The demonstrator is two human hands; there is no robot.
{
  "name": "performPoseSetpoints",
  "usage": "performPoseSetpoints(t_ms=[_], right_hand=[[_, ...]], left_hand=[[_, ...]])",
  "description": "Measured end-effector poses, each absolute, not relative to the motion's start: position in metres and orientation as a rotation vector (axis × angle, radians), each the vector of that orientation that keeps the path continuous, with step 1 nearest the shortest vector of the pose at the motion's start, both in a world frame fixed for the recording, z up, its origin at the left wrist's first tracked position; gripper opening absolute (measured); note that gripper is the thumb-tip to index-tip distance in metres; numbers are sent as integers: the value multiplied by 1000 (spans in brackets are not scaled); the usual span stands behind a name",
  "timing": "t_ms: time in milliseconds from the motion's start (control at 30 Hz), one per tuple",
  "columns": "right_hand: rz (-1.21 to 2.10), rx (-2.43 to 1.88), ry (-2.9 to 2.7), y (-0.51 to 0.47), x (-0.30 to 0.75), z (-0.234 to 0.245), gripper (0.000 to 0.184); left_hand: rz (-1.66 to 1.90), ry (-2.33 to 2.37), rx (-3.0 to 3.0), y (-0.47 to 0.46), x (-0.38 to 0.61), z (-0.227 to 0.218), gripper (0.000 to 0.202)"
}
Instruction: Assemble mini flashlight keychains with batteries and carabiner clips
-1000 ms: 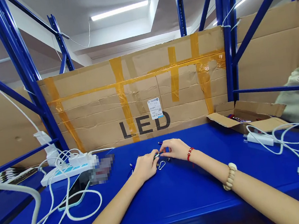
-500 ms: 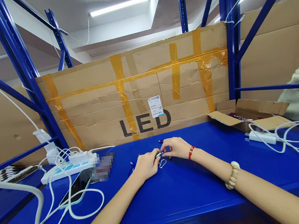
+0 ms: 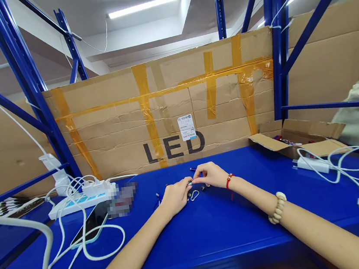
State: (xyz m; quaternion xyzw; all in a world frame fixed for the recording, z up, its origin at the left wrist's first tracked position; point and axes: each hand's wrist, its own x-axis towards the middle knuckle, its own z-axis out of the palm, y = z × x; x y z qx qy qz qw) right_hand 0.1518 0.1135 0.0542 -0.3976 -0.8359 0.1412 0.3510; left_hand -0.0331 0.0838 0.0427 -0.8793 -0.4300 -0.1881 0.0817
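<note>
Over the middle of the blue shelf, my left hand is closed round a small dark and silvery piece; most of it is hidden by the fingers. My right hand meets it from the right in a pinch, thumb and forefinger at the end of that piece. Whatever lies between those fingertips is too small to name. Just below the hands a silver carabiner lies on the shelf, with a small dark part beside it. Left of my left hand is a blue item, partly covered; another dark blue piece sits behind the fingers.
On the left, white cables run around a power strip and a phone. An open cardboard box stands back right, near a white adapter with looped cable. A taped cardboard sheet closes off the back between blue posts.
Less of the small silvery piece shows between my hands now. My right fingertips have shifted slightly to the left and up. More small parts show beside the carabiner.
</note>
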Motion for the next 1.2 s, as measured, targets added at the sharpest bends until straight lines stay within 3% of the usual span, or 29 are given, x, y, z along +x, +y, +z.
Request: performPoseSetpoints(t_ms=[367, 667, 1200], right_hand=[[1029, -1094, -1970, 123, 155, 44, 36], [1221, -1113, -1883, 111, 151, 52, 27], [1299, -1186, -1948, 107, 154, 59, 38]], left_hand=[[-635, -1046, -2706, 83, -36, 40, 13], [-859, -845, -2648, 88, -40, 32, 14], [-973, -648, -2638, 88, -40, 31, 22]])
